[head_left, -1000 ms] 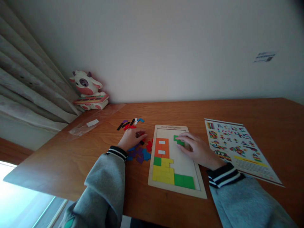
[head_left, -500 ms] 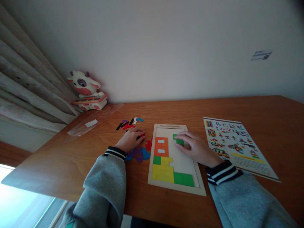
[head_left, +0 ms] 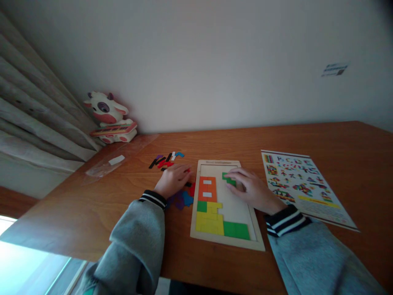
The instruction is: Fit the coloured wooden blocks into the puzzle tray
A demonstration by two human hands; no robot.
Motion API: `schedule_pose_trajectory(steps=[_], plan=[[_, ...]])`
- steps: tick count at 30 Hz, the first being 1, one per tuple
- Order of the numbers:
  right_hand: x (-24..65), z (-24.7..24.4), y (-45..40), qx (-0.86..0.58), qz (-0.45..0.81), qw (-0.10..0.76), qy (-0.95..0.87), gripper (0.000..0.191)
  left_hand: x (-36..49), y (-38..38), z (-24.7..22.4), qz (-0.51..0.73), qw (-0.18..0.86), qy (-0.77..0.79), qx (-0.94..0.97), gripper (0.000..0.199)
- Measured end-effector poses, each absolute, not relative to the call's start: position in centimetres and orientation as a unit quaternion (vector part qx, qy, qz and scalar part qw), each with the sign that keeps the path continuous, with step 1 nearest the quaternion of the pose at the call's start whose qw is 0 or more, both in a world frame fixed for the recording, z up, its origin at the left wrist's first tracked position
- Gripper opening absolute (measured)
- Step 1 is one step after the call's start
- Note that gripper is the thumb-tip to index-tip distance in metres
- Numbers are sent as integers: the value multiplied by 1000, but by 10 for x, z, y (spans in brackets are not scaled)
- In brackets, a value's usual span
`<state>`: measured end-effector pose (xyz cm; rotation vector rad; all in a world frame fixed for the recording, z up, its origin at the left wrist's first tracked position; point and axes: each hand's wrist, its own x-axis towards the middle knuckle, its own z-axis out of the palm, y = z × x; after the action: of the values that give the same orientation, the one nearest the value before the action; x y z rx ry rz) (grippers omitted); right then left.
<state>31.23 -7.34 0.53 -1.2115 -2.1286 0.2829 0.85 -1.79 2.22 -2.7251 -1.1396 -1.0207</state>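
Observation:
My right hand (head_left: 253,190) is over the upper right of the wooden puzzle board (head_left: 219,162), its thumb and fingers closed about a green puzzle piece (head_left: 224,176) that they partly cover. Orange pieces (head_left: 207,183), yellow pieces (head_left: 210,224) and green pieces (head_left: 236,230) lie inside the frame along its left side and bottom. To the left of the board, my left hand (head_left: 173,180) reaches over the loose pieces with bent fingers. A red puzzle piece (head_left: 188,170) shows at its fingertips, mostly hidden. Purple and blue pieces (head_left: 187,199) lie below that hand.
Black, red, white and blue pieces (head_left: 168,158) are scattered beyond my left hand. A printed pattern sheet (head_left: 307,184) lies to the right of the board. At the back left stand a toy cow with a keyboard (head_left: 112,119) and a clear plastic bag (head_left: 104,166).
My left hand has shifted slightly right over the loose pieces, and the red bit at its fingertips has moved with it. The right hand stays at the green piece.

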Motion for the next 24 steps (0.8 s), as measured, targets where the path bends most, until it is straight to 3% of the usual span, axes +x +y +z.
schedule_pose_trajectory(steps=[4, 13, 24], plan=[[304, 12, -78, -467, 188, 371, -781, 25, 33, -40, 25, -371, -42, -254, -892, 24], [282, 23, -91, -390, 543, 365, -648, 40, 58, -63, 28, -371, -82, -122, -917, 12], [278, 17, -85, -415, 635, 369, -537, 49, 58, -63, 22, -376, -100, -158, -908, 9]])
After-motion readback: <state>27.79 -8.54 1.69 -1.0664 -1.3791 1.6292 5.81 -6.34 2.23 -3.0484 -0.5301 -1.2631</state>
